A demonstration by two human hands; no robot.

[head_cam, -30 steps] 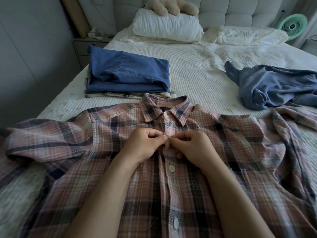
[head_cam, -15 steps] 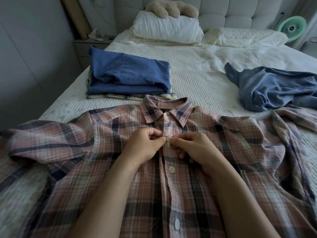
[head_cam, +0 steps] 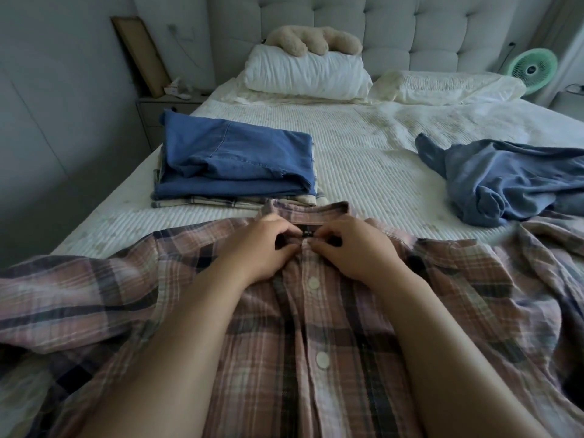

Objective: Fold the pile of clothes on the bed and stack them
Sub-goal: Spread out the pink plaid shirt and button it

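Note:
A pink plaid shirt (head_cam: 316,358) lies spread face up across the near part of the bed (head_cam: 363,159), its front buttoned. My left hand (head_cam: 256,248) and my right hand (head_cam: 354,248) sit side by side at the collar, each pinching the cloth beside the top of the placket, just under the dark neck label. Beyond the collar on the left stands a stack of folded clothes (head_cam: 234,165), blue denim on top and checked cloth beneath. A crumpled blue garment (head_cam: 505,181) lies unfolded at the right.
Two white pillows (head_cam: 306,74) and a beige soft toy (head_cam: 313,41) lie at the padded headboard. A nightstand (head_cam: 164,112) stands at the far left by the wall, and a green fan (head_cam: 532,69) stands at the far right.
Both hands have moved up the placket from the second button to the collar, and the collar now lies flatter under them. The view has shifted closer.

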